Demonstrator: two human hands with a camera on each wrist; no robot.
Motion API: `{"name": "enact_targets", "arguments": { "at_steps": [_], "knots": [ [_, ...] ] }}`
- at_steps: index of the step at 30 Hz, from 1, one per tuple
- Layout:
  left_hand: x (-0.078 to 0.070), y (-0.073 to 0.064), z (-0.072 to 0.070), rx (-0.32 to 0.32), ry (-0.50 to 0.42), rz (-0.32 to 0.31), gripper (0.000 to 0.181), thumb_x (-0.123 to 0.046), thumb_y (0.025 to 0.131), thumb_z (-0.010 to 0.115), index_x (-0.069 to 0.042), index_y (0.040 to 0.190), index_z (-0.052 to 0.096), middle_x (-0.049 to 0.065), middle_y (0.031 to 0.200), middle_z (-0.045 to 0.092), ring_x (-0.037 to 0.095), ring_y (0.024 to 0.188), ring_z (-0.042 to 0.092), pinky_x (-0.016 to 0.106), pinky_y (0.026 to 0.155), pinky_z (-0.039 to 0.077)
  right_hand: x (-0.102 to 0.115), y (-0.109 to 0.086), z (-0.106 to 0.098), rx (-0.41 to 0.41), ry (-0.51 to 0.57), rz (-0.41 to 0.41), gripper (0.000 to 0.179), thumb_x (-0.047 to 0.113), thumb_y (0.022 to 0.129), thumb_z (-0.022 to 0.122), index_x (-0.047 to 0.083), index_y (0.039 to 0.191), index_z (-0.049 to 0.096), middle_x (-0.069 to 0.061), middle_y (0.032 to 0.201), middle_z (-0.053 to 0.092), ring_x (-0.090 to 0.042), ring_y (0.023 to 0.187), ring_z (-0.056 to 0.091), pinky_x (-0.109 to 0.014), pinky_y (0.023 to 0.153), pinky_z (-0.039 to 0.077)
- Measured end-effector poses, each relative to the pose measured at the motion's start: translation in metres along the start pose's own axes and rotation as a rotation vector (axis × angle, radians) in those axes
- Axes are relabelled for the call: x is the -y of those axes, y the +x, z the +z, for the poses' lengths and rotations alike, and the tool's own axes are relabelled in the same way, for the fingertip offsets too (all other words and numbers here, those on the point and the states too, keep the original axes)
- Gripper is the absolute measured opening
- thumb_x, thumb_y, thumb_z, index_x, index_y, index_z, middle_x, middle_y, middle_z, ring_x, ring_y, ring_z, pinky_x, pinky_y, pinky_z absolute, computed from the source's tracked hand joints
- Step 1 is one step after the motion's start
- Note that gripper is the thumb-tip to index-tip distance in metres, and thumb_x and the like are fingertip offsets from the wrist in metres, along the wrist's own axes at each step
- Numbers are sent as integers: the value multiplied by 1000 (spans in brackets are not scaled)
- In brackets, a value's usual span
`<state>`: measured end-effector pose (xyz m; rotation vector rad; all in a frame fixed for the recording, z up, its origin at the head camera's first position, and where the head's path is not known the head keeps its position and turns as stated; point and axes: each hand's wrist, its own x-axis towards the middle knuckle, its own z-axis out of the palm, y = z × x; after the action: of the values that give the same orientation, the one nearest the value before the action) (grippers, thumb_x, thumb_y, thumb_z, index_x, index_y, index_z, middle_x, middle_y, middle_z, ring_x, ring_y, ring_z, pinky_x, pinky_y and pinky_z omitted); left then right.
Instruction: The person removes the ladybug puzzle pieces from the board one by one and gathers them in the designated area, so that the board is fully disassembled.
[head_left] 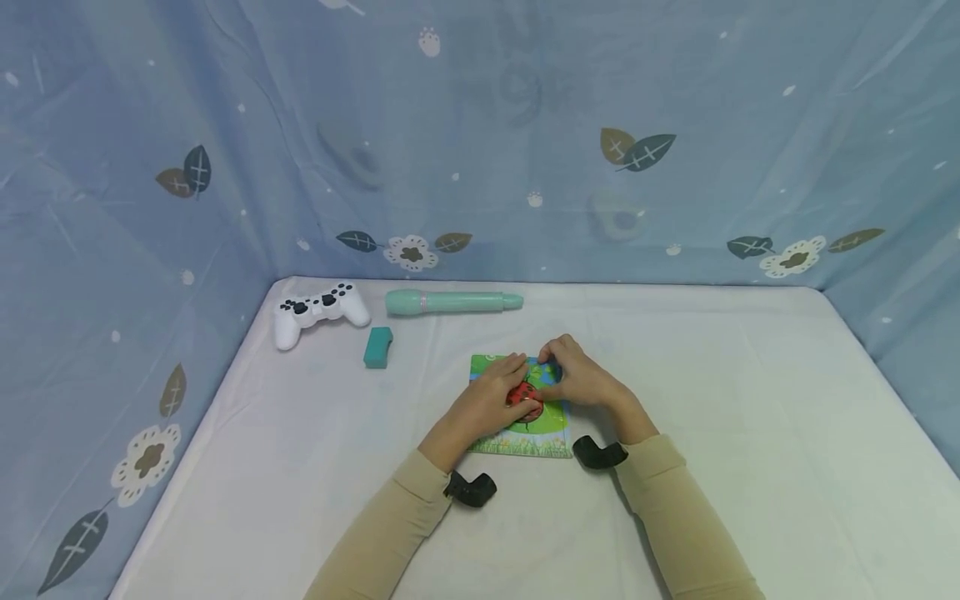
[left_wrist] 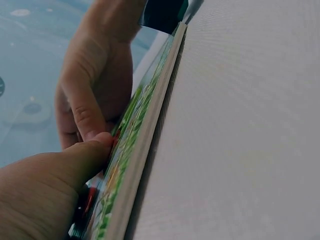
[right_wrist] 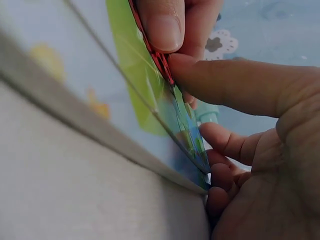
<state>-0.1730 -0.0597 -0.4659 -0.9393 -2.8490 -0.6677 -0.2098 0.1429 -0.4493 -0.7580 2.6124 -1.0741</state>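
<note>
A flat square ladybug puzzle [head_left: 517, 446] lies on the table, with a red ladybug on a green and blue scene and seams visible across its face. My left hand [head_left: 491, 400] rests over its left part, fingers fairly straight and thumb on the ladybug. From the upper right, my right hand [head_left: 585, 379] curls its fingers at the puzzle's edge while its thumb touches the ladybug. In the right wrist view, the right hand's fingertips [right_wrist: 220, 175] meet the edge. Both thumbs are close together there. My left fingers are mostly hidden in the left wrist view.
A white game controller [head_left: 318, 310] lies at the back left, with a teal block [head_left: 378, 347] near it. Along the back lies a mint-green microphone-shaped stick [head_left: 457, 302]. Patterned blue cloth [head_left: 525, 150] hangs behind the white-covered table [head_left: 750, 417].
</note>
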Motion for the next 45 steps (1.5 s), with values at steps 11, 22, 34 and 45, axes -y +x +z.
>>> {"name": "enact_targets", "arguments": {
  "at_steps": [11, 22, 34, 45],
  "knots": [
    [0, -1, 3, -27, 1, 8, 63, -41, 89, 64, -1, 135, 51, 12, 146, 43, 27, 137, 39, 39, 108, 42, -5, -12, -5, 23, 83, -10, 43, 6, 81, 69, 0, 120, 51, -16, 122, 51, -30, 111, 43, -47, 98, 40],
    [1, -1, 3, -20, -1, -6, 64, -42, 89, 64, -2, 137, 50, 11, 147, 42, 26, 137, 38, 39, 109, 41, -10, -18, -6, -86, 27, -61, 40, 4, 82, 71, 1, 121, 61, -14, 118, 56, -25, 102, 53, -45, 94, 46],
    [0, -1, 4, -27, -24, 2, 63, -41, 89, 65, -1, 136, 50, 11, 147, 42, 26, 137, 38, 40, 110, 40, -17, -30, -28, -137, 1, 24, 42, 5, 84, 67, 4, 125, 58, -15, 122, 54, -32, 108, 53, -50, 93, 48],
    [1, -2, 5, -36, -6, 4, 64, -43, 89, 64, -2, 136, 51, 11, 147, 43, 26, 138, 38, 40, 109, 40, -66, -88, -91, -206, -106, 108, 40, 0, 89, 61, -5, 128, 53, -24, 127, 49, -43, 112, 49, -57, 94, 44]
  ]
}}
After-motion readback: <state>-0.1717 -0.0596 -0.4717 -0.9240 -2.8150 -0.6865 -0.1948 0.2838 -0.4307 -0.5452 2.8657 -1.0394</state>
